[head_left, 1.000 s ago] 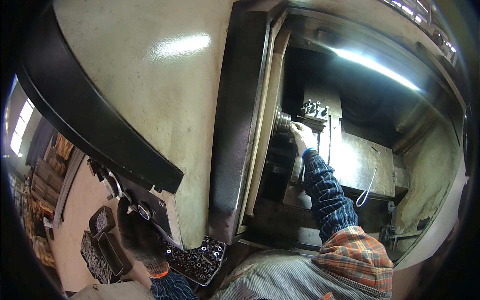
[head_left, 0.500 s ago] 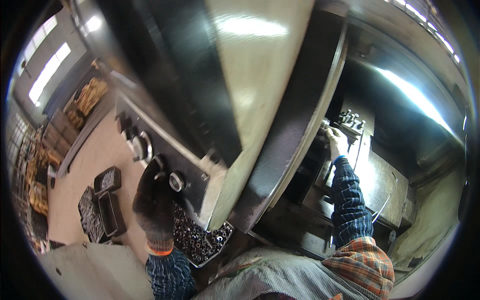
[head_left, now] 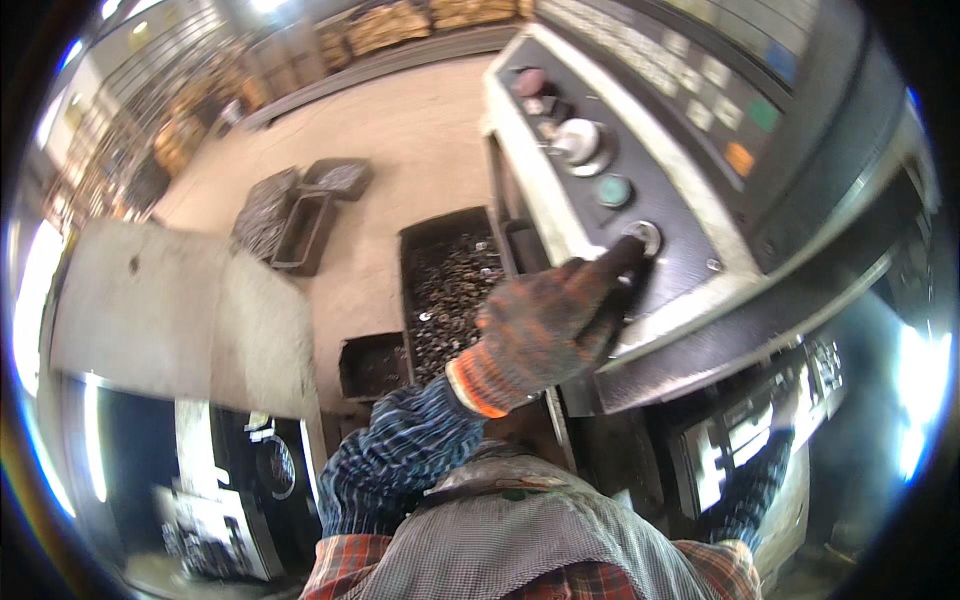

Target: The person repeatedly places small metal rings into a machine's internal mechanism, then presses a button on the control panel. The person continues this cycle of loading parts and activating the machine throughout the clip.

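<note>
Head view: the left hand [head_left: 550,325], covered by a dark glove [head_left: 530,318] with orange patches and an orange cuff [head_left: 480,380], is held over the near end of a black control panel [head_left: 678,265] framed in white. Its index finger [head_left: 608,270] is stretched out and its tip is set against the metal-ringed round button [head_left: 650,234], which is fitted just below the green button [head_left: 613,190]; the other fingers are bent and partly hidden, so whether they are pressed together cannot be told. Farther up the same panel, a silver dial [head_left: 578,142] and a red knob [head_left: 531,82] are mounted. The right hand [head_left: 787,410] is reached into the lit machine interior [head_left: 880,330] at the far right, near a metal tool post [head_left: 825,368]; it is shown small and blurred, and whether its fingers are spread or pinching anything cannot be told. Left of the gloved hand, small metal parts [head_left: 450,300] are heaped in a dark bin [head_left: 403,270], beside which a smaller bin [head_left: 345,365] is placed. Farther off, grey metal pieces [head_left: 266,212] are heaped on the floor [head_left: 420,150] next to a dark tray [head_left: 292,267].
</note>
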The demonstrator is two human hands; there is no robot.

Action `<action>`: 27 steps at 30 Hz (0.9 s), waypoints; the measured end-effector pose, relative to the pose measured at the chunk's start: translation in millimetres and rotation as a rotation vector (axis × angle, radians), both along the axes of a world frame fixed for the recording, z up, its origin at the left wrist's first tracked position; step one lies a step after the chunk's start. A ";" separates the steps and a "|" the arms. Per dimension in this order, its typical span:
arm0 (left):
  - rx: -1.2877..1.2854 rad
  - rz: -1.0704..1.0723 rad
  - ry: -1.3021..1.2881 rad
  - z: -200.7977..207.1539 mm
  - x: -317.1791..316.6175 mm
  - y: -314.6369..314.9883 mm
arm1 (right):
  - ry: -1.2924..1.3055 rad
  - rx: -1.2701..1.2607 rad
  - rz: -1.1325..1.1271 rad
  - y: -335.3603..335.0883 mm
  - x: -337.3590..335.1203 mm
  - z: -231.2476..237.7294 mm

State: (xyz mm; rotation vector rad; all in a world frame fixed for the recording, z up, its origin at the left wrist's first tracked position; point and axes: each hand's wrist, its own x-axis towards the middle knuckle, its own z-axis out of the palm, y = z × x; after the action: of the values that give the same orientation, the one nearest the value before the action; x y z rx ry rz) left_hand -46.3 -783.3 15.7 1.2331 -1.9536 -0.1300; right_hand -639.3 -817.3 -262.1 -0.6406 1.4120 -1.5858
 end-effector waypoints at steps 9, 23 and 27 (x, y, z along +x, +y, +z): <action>0.216 0.003 -0.043 14.8 2.9 5.3 | 0.140 -0.322 -0.112 40.3 109.3 124.6; 0.227 0.351 0.572 -14.0 123.7 211.5 | 0.325 -0.244 0.945 134.5 432.1 234.5; 0.126 0.757 0.690 -15.0 171.9 335.5 | -0.286 -0.097 1.316 164.6 545.1 235.1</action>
State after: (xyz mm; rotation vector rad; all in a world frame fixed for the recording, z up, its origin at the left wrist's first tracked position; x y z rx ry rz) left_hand 125.7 -447.8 0.7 1.6537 -0.8365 -0.2485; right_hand -94.3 -652.6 -27.0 -1.0384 0.4286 -0.6176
